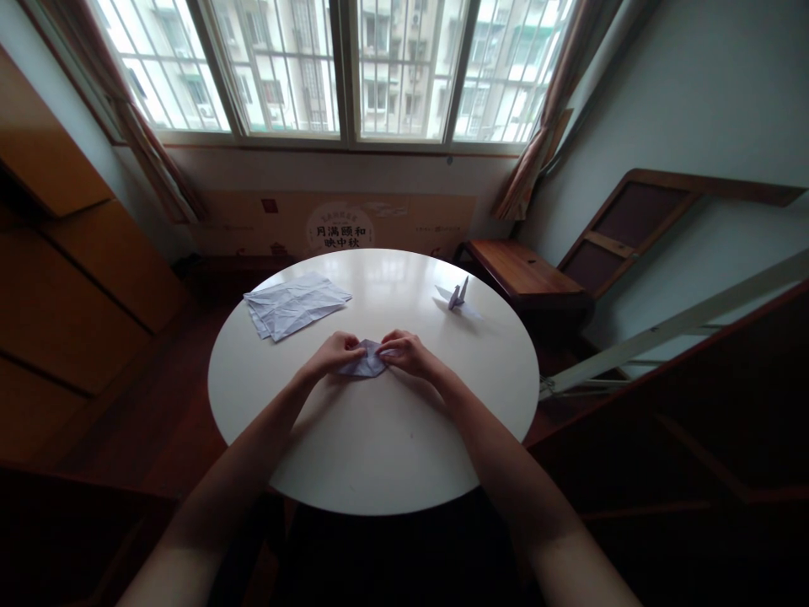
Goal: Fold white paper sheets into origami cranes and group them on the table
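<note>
A small folded sheet of paper [366,364] lies low over the middle of the white round table [379,447]. My left hand [336,352] pinches its left side, thumb and fingers closed on it. On the opposite side, my right hand [408,352] has its fingertips closed on the paper's right part. The fingers cover both side edges of the sheet, so its full outline is hidden. Beyond my right hand stands a folded paper crane [456,295]. Several creased paper sheets [297,305] lie in a loose stack beyond my left hand.
A wooden bench [522,268] is behind the table on the right. A barred window [341,76] with curtains spans the back wall, above a printed box panel [392,223]. Wooden cabinets [82,278] stand at left; a slanted pale metal frame [670,329] is at right.
</note>
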Demonstrator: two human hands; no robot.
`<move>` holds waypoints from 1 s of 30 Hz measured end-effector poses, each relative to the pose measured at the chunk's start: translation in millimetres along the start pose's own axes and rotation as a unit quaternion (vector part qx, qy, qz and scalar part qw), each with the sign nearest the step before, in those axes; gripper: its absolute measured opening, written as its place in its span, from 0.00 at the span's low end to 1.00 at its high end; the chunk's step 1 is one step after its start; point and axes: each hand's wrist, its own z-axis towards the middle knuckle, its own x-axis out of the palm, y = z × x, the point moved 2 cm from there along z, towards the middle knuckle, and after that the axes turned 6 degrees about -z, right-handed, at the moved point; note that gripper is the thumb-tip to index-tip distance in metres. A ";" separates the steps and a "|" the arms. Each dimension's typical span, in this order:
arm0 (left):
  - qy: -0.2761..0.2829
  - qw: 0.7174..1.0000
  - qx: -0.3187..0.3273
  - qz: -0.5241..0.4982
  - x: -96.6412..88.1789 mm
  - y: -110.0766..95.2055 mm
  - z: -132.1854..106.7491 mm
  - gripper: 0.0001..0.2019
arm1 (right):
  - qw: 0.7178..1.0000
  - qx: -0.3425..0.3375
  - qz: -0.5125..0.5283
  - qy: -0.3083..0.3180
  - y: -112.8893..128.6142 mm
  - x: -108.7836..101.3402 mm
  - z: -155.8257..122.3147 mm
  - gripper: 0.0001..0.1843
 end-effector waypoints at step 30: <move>0.007 0.971 0.222 0.092 13.2 -5.6 -4.3 0.09 | 0.999 0.023 -0.023 0.004 3.8 -5.8 1.0 0.06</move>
